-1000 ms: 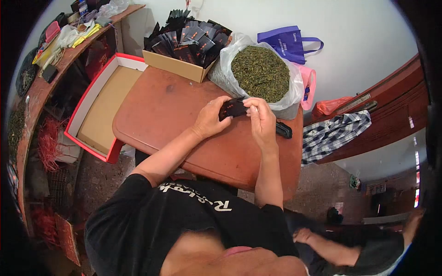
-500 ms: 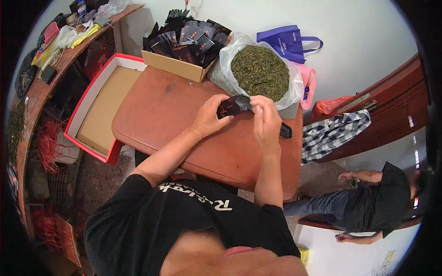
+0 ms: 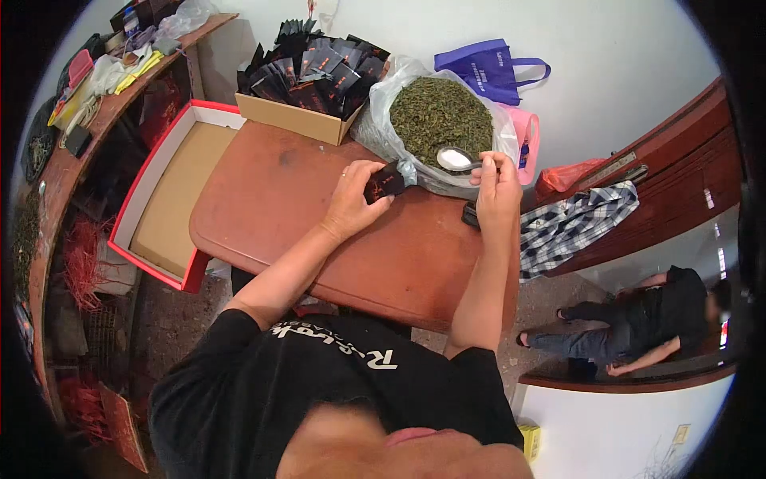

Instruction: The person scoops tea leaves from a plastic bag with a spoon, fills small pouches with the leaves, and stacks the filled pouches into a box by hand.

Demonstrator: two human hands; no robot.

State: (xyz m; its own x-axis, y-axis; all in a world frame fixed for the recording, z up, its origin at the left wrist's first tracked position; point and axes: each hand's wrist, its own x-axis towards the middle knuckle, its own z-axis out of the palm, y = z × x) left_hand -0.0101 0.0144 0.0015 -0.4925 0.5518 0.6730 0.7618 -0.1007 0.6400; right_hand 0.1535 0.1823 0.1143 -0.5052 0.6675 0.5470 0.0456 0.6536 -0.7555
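Note:
My left hand (image 3: 355,195) is closed on a small black pouch (image 3: 384,184) above the table; the pouch's silvery mouth faces right. A metal spoon (image 3: 454,159) is pinched in my right hand (image 3: 498,177), its shiny bowl over the near edge of the dried leaves (image 3: 441,120). Those leaves fill a clear plastic bag (image 3: 383,97) at the back of the table. To its left, many black pouches (image 3: 307,76) stand packed in a cardboard box (image 3: 291,118). A black object (image 3: 471,214) lies beside my right wrist, partly hidden.
The brown table (image 3: 271,191) has an open red-rimmed box (image 3: 179,191) at its left. Behind the leaf bag are a blue bag (image 3: 483,70) and a pink bag (image 3: 528,136). A checked cloth (image 3: 578,227) hangs at right. Another person (image 3: 654,319) stands farther off at right.
My right hand has moved away from the pouch with the spoon, whose bowl now shows over the leaves. The pouch has shifted slightly left. The other person has moved farther away.

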